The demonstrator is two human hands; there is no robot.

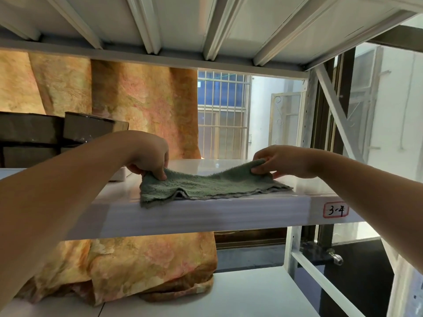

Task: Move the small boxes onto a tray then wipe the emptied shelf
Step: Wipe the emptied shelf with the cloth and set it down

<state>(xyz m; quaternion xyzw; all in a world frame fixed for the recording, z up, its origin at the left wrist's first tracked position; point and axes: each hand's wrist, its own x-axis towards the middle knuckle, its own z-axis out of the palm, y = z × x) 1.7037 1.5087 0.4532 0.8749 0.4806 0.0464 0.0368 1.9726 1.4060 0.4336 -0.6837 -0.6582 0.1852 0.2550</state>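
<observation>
A green terry cloth (206, 186) lies spread on the white shelf (229, 211), its front edge hanging slightly over the shelf's lip. My left hand (150, 154) pinches the cloth's left corner between thumb and fingers. My right hand (286, 161) grips the cloth's right corner, lifted a little off the surface. Dark boxes (57, 131) are stacked at the left, behind my left forearm; a white tray edge (120, 175) shows just under that wrist.
An orange floral curtain (142, 106) hangs behind the shelf and bunches on the lower shelf (229, 294). The upper shelf's ribbed underside (206, 24) sits close overhead. A label reading "3-4" (336, 210) is stuck on the shelf's front edge. A barred window (222, 115) lies beyond.
</observation>
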